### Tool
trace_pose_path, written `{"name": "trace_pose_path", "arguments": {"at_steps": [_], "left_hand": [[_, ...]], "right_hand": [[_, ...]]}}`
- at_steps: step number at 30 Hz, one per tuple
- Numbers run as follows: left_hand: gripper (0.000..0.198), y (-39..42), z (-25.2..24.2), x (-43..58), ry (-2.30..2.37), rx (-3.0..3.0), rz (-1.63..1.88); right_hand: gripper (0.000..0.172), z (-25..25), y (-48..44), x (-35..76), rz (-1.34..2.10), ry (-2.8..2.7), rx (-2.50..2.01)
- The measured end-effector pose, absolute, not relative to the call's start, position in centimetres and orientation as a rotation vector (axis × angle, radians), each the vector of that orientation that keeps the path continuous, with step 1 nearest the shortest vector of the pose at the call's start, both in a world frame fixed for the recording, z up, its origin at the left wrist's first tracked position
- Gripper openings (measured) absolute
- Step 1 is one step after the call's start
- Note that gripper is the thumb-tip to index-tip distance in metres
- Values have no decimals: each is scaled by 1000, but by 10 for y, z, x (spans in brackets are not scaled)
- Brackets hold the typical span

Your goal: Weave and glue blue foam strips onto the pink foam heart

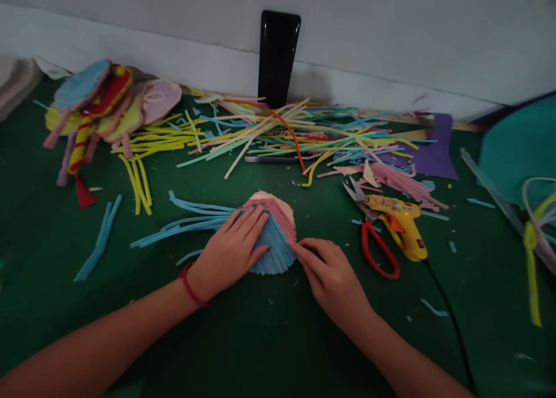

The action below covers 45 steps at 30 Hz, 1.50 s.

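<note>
A rounded, fan-like piece made of blue, pink and cream pipe cleaners lies on the green table. My left hand rests flat on its left part, fingers stretched out, with a red band at the wrist. Uncut blue pipe cleaner ends stick out to the left from beneath that hand. At the right edge of the fan, my right hand is closed in a pinch on the fan's rim. The fingertips partly cover the pinched spot.
To the right lie red-handled scissors and a yellow glue gun with a black cord. Loose pipe cleaners are heaped at the back, before an upright black phone. Finished fan-shaped pieces sit at the back left.
</note>
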<state>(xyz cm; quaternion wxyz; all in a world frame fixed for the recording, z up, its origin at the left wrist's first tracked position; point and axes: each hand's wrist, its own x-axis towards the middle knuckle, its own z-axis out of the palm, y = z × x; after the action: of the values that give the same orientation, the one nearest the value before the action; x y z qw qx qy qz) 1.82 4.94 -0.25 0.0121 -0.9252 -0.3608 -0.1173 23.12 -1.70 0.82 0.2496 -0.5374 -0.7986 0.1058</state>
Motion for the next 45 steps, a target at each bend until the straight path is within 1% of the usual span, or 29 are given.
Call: {"name": "trace_pose_path", "arguments": {"at_steps": [6,16,26,31,37,45], "left_hand": [[50,49,0,17,-1162,-2972,-359],[48,49,1,17,-1173,-2995,-331],[50,49,-1,16,-1156,-3031,-328],[56,49,-2,14,-1139,-3075,-302],[64,48,-4,14,-1137,-3071,-278],[70,44,-3,14,-946,-3121,-279]], "right_hand": [[35,7,-12,235,311,-2214,-1467],[37,8,-14,234,374,-2153,-1492],[34,12,-13,236,386,-2115,-1486],[33,15,-11,239,356,-2103,-1507],[33,14,-13,238,404,-2101,-1499],[29,13,-10,243,356,-2075,-1515]]}}
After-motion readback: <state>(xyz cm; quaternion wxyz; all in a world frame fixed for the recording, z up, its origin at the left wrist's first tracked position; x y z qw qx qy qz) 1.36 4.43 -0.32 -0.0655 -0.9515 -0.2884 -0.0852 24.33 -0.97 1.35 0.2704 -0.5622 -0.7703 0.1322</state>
